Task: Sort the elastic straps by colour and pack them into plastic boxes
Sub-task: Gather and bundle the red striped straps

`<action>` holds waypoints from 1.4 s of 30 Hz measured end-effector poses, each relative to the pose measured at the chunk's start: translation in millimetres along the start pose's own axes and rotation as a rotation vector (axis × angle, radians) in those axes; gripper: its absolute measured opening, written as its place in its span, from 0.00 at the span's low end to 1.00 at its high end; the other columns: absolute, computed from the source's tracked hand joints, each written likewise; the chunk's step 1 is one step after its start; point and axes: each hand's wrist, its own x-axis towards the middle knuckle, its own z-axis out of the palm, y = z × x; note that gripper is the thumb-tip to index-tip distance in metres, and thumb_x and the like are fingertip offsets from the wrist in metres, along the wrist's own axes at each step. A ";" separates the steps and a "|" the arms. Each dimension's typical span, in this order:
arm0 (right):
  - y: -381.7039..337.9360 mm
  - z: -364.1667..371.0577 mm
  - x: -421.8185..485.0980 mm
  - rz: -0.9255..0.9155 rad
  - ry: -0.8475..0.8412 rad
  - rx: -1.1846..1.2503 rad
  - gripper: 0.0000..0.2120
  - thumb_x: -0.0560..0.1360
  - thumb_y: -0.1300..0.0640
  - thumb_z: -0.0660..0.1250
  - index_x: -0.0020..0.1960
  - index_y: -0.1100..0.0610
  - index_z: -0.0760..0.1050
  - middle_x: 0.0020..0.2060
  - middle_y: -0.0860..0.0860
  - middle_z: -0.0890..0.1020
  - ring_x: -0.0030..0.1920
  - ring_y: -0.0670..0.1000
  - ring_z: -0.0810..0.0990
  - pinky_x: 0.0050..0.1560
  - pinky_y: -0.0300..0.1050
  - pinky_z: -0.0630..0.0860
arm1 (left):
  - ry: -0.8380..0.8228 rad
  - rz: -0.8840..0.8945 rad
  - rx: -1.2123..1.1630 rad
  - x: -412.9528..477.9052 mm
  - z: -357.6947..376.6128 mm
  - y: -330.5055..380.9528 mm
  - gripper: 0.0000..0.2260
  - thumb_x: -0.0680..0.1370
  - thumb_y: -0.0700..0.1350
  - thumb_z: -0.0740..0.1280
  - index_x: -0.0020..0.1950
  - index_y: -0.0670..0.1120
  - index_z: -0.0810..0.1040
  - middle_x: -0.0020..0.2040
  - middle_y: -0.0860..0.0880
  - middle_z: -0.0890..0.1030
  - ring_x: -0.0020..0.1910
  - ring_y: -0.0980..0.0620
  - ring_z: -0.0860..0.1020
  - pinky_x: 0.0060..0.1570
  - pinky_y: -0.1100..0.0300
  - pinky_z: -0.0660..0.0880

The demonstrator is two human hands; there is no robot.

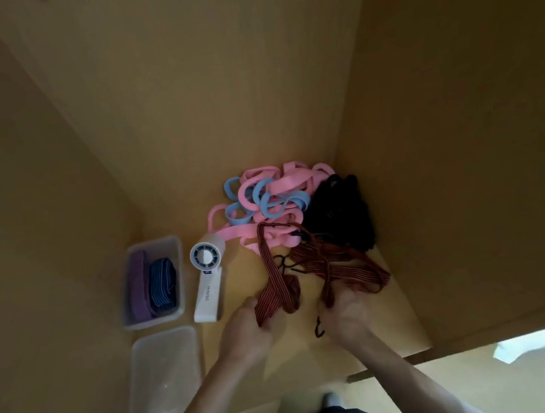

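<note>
— Near the shelf's (374,334) front edge, the left hand (247,326) and right hand (344,310) each grip a loop of the red strap (325,263). How best to fold it?

— Draw it clear of the pink pile (263,200), even up the loops, then use the empty box (163,381).

— Anything unclear?

— The fingertips are tucked under, and the black heap (339,212) is too dark to read.

Nearest: striped straps (339,266), dark red with thin black lines running lengthwise. In the heap behind: mostly pink bands (282,184), a few pale blue bands (263,195), all plain. Beside them a black bundle (344,218), no pattern visible. The upper box (174,248) is clear plastic; inside are a plain purple strap (139,286) and a navy strap (162,283) with lighter blue stripes. The lower box (167,371) is clear and milky. The fan (208,296) is white with a grey-blue grille. The cupboard boards (184,97) are yellow-tan.
</note>
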 end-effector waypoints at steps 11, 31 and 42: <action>-61.6 -143.1 -27.5 -0.344 -0.236 0.642 0.08 0.82 0.67 0.60 0.52 0.66 0.77 0.34 0.57 0.78 0.29 0.52 0.74 0.29 0.39 0.71 | 0.050 0.098 0.109 3.2 -33.4 0.8 0.15 0.79 0.45 0.66 0.65 0.49 0.72 0.57 0.51 0.75 0.59 0.50 0.76 0.55 0.55 0.75; -135.0 -247.3 -53.8 -0.731 -0.449 1.268 0.05 0.75 0.65 0.65 0.47 0.58 0.78 0.38 0.55 0.77 0.37 0.51 0.77 0.40 0.42 0.78 | -0.218 0.365 -0.294 41.1 -65.3 147.1 0.05 0.79 0.40 0.71 0.43 0.40 0.82 0.38 0.47 0.85 0.41 0.52 0.82 0.50 0.60 0.79; -140.5 -223.5 -61.9 -0.543 -0.506 1.442 0.20 0.74 0.69 0.57 0.62 0.66 0.80 0.58 0.63 0.82 0.50 0.56 0.83 0.50 0.46 0.83 | -0.174 0.379 -0.466 16.8 -156.9 172.1 0.16 0.77 0.45 0.72 0.62 0.44 0.74 0.50 0.46 0.85 0.50 0.46 0.84 0.58 0.48 0.78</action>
